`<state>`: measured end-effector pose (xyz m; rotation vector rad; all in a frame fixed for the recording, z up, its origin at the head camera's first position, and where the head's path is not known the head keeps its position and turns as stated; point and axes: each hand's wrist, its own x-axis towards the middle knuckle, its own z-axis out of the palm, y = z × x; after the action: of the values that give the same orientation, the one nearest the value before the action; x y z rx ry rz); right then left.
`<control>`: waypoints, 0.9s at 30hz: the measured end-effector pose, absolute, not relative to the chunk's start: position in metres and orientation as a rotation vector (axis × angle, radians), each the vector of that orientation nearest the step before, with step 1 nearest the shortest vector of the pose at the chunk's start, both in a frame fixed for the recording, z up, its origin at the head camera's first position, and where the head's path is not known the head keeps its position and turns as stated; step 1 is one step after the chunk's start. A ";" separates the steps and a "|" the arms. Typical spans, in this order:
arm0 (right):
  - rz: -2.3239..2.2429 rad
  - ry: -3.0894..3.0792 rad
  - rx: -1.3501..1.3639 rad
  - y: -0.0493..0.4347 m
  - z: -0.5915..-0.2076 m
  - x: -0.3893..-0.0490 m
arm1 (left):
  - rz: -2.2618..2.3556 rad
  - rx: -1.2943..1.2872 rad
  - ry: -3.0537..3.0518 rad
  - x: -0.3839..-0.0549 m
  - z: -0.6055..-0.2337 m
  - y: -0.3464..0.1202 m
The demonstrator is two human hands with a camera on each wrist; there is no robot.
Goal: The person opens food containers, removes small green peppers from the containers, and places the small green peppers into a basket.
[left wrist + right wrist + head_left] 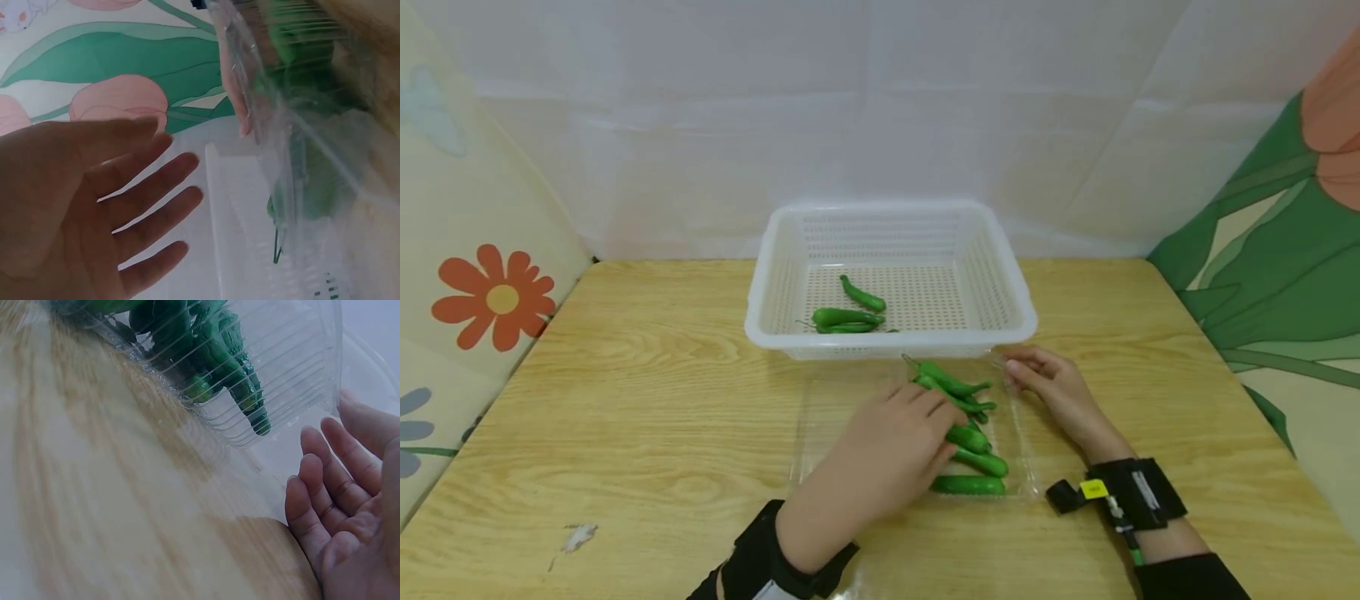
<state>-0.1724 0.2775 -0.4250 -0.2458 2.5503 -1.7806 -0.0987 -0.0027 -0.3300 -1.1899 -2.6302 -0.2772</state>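
A clear plastic tray (838, 400) lies on the table with several green chili peppers (973, 485) along its right side. My left hand (891, 442) is over the peppers, its fingers loosely bent and partly covering them. The left wrist view shows that hand (106, 206) with fingers spread apart and nothing in them. At the tray's far right corner my right hand (1060, 392) pinches the rim between thumb and fingers. In the right wrist view the thumb of the right hand (350, 506) meets the tray edge, and peppers show through the ribbed wall (281, 381).
Behind the tray stands a white perforated plastic basket (891, 340) holding several green chili peppers (850, 317) at its front left. The wooden table (647, 400) has a worn patch (580, 536) at the left. A white cloth (820, 117) hangs behind, with flowered panels on both sides.
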 end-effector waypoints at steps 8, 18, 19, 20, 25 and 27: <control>-1.844 2.515 -0.293 0.276 -0.425 -0.175 | -0.004 -1.318 -2.666 -0.086 -0.348 0.012; -1.858 2.494 -0.286 0.275 -0.425 -0.175 | 0.031 -1.261 -2.725 -0.088 -0.356 0.016; -1.857 2.494 -0.280 0.275 -0.425 -0.174 | 0.044 -1.248 -2.726 -0.090 -0.357 0.016; -1.851 2.498 -0.276 0.276 -0.425 -0.174 | 0.053 -1.233 -2.725 -0.091 -0.359 0.017; -1.815 2.527 -0.265 0.279 -0.426 -0.173 | 0.076 -1.215 -2.751 -0.096 -0.365 0.020; -1.806 2.532 -0.269 0.280 -0.427 -0.173 | 0.082 -1.222 -2.772 -0.097 -0.366 0.021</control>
<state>-0.1731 0.2796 -0.4269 -0.2689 2.5319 -1.8057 -0.0967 0.0205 -0.3664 -1.2219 -2.7716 0.0822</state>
